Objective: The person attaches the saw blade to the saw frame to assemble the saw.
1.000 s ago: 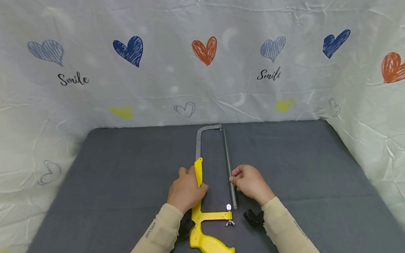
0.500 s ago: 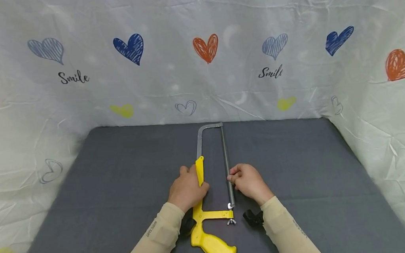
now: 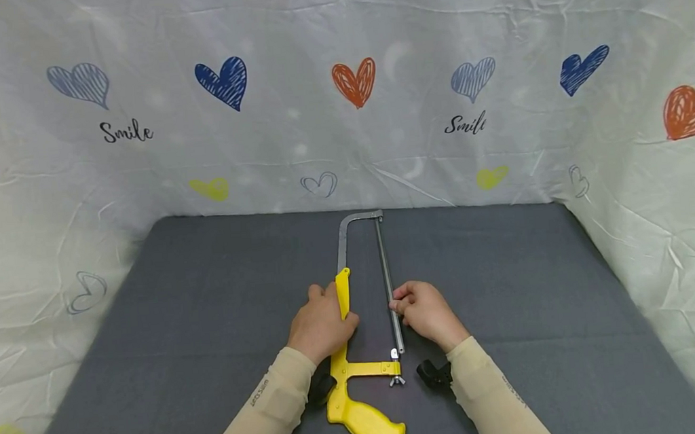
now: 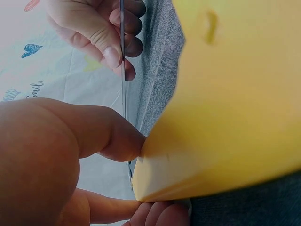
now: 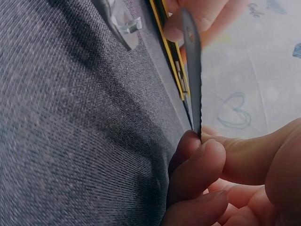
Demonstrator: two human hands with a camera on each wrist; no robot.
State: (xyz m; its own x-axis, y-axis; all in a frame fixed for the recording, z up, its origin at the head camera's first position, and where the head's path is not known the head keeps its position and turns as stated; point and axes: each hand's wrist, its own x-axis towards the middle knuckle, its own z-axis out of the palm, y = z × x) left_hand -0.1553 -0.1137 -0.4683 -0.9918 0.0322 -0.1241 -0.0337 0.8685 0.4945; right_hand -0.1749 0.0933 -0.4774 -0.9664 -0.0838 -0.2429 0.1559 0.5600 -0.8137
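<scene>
Yellow hacksaw [image 3: 343,295]: lies on the grey desk [image 3: 209,323] in front of me, handle [image 3: 371,427] at the near end, bent silver arm [image 3: 341,245] at the far end, open side to the right.
Left fingers [image 3: 315,293]: grasping the yellow spine, wrapped over it about midway along the saw.
Right fingers [image 5: 200,167]: pinching the blade near its near end.
Blade [image 3: 384,262]: runs near to far along the saw's right side; its far end meets the silver arm's tip, though whether it is hooked there I cannot tell.
Blade's near end: bare, its hole showing, just beside the silver fitting [image 3: 394,354] and apart from it.
Wing nut [image 3: 397,380]: on the near side of the yellow crosspiece [image 3: 368,369].
Backdrop [image 3: 293,146]: white sheet behind the desk, printed with hearts and "Smile".
</scene>
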